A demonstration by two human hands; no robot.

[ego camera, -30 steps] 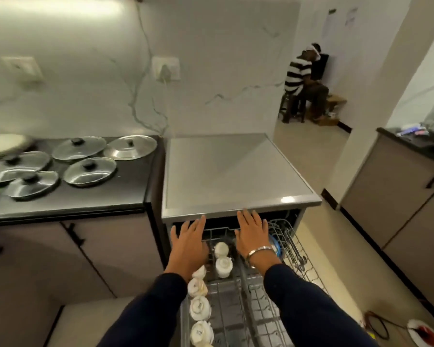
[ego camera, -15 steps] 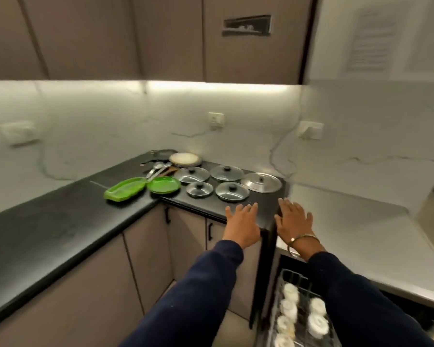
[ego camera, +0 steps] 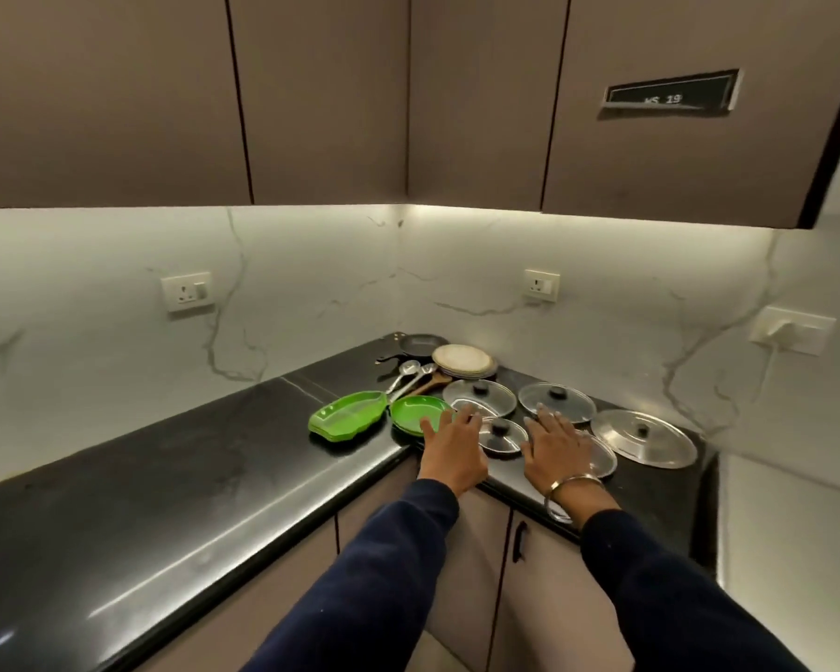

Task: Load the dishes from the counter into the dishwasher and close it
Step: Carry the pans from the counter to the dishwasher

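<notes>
Two dark-sleeved arms reach over the black polished stone counter (ego camera: 166, 502). The left hand (ego camera: 452, 451) and right hand (ego camera: 556, 446), fingers straight and spread, grasp nothing, hovering beside a small glass lid with black knob (ego camera: 504, 435). Beyond lie more steel lids (ego camera: 643, 437), a round green plastic plate (ego camera: 415, 413), a green tray (ego camera: 350, 412), spoons (ego camera: 408, 375) and stacked cream plates (ego camera: 462, 359).
</notes>
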